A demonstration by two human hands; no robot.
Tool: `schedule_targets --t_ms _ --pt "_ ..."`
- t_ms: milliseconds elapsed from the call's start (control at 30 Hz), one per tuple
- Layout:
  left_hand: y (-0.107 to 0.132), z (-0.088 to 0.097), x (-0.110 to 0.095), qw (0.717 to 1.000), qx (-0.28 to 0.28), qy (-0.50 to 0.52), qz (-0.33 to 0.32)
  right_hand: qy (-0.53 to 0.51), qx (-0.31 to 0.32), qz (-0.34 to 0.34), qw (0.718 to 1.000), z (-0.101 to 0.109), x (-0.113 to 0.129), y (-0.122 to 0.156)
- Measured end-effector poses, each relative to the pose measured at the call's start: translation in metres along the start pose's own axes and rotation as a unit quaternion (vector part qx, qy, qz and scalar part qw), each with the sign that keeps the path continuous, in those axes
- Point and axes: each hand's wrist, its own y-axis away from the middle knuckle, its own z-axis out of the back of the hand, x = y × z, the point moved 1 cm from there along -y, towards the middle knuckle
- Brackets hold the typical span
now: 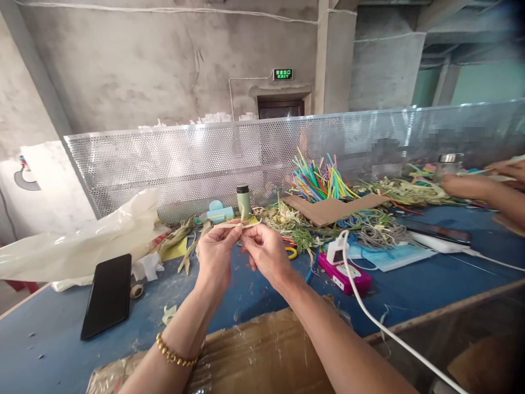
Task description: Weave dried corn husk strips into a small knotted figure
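Pale straw-coloured strips (242, 213), which look like dried husk, cross between my fingertips above the blue table. My left hand (216, 249) pinches them from the left, thumb against forefinger. From the other side my right hand (266, 249) pinches the same strips, and the fingertips of both hands almost touch. One strip end points up and another sticks out to the right. My fingers hide where the strips meet. Just behind stands a green bottle with a black cap (243, 200). Yellow scissor handles (291, 253) lie beside my right hand.
A black phone (107, 295) lies left, near a plastic bag (90, 238). On the right are a magenta power strip (348, 276) with a white cable, a blue mask (396, 256), cardboard (336, 208) and colourful stems (322, 178). Another person's hand (463, 186) is at far right.
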Motion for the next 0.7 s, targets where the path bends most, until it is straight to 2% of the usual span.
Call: schedule_targets --t_ms 167,400,567,700 --pt "-0.001 0.002 -0.001 1.000 0.011 0.005 0.002 0.028 0.003 -0.006 1.000 0.002 0.001 0.000" --pt "0.001 0.000 -0.006 0.999 0.029 -0.028 -0.004 0.071 -0.066 0.052 0.994 0.012 0.008 -0.003" --pt "0.001 -0.002 -0.006 0.997 0.049 -0.061 -0.013 0.122 -0.077 0.100 0.984 0.016 0.009 -0.006" --pt "0.001 -0.001 -0.005 0.993 0.069 -0.098 -0.021 0.121 -0.088 0.091 0.985 0.017 0.009 -0.007"
